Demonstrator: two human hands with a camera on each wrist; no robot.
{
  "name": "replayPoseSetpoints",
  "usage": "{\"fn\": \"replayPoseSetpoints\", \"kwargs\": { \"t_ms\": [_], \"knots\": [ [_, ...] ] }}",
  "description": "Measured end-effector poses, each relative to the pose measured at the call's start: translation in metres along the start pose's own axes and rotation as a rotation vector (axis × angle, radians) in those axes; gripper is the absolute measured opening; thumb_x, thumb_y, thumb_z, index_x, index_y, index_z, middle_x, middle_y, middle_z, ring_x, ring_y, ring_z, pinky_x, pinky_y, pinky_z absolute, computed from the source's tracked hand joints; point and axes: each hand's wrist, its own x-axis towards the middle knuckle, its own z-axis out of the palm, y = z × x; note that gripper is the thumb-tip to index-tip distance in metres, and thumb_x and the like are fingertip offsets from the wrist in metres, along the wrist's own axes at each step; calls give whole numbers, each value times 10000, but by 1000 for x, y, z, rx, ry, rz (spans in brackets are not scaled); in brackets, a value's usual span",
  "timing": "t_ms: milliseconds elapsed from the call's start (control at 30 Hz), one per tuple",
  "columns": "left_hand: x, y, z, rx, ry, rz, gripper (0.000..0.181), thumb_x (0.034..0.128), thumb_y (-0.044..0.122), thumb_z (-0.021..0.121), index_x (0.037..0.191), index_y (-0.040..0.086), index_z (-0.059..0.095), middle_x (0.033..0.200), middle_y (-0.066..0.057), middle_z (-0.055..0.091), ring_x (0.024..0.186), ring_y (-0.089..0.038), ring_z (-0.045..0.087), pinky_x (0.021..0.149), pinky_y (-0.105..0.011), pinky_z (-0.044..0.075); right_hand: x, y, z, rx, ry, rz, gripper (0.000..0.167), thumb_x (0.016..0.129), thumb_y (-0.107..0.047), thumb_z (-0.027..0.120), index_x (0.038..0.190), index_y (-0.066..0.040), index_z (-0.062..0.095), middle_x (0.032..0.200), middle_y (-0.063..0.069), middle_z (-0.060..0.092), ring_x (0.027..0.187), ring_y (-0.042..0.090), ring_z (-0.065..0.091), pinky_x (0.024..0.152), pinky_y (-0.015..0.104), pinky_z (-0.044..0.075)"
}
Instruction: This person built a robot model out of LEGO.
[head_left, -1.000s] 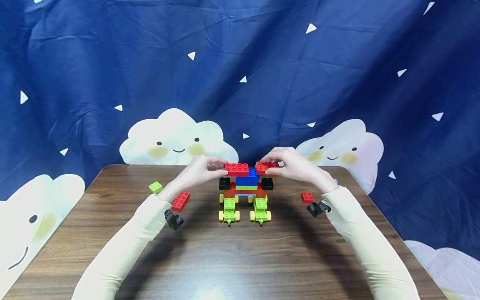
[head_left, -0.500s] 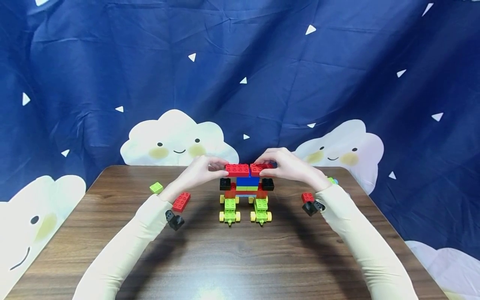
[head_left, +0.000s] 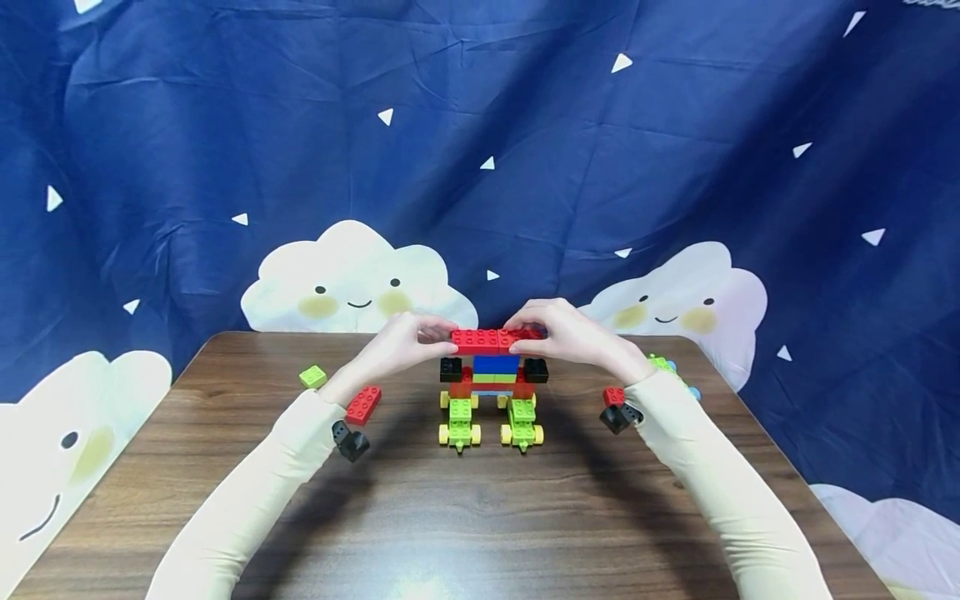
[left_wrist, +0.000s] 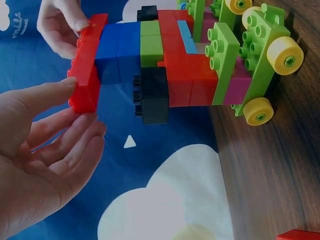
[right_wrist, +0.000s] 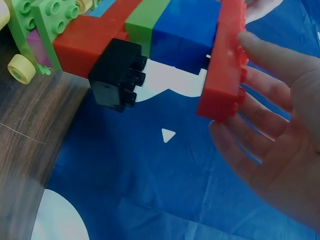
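Observation:
A block figure of toy building bricks stands mid-table. Its blue bricks (head_left: 496, 364) sit above lime and red layers, on lime wheeled bases (head_left: 460, 427) with yellow wheels. Black bricks (left_wrist: 154, 95) jut out at both sides. Across the top lie two red bricks, end to end with no gap visible. My left hand (head_left: 408, 342) pinches the outer end of the left red brick (left_wrist: 86, 89) between thumb and fingers. The right red brick (right_wrist: 223, 65) is pinched likewise by my right hand (head_left: 564, 335), which covers part of it in the head view.
To the left lie a lime brick (head_left: 312, 377) and a red brick (head_left: 363, 405). On the right are a small red brick (head_left: 613, 396) and a lime-and-blue piece (head_left: 667, 367) partly behind the sleeve. A blue cloud-patterned curtain (head_left: 480, 108) hangs behind the table.
My right hand has moved left with its red brick, closing the gap to the left red brick, and it now sits level over the blue bricks. The left hand has stayed nearly still.

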Motion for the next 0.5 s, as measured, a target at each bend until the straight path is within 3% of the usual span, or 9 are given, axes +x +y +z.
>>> {"fn": "replayPoseSetpoints", "kwargs": {
  "t_ms": [500],
  "knots": [
    [0, -1, 1, -7, -7, -12, 382, 892, 242, 736, 1227, 63, 690, 1133, -118, 743, 1006, -235, 708, 936, -419, 572, 3, -5, 3, -47, 37, 11, 295, 840, -256, 789, 1073, -78, 754, 1012, 68, 751, 888, 185, 655, 826, 377, 576]
  ]
}}
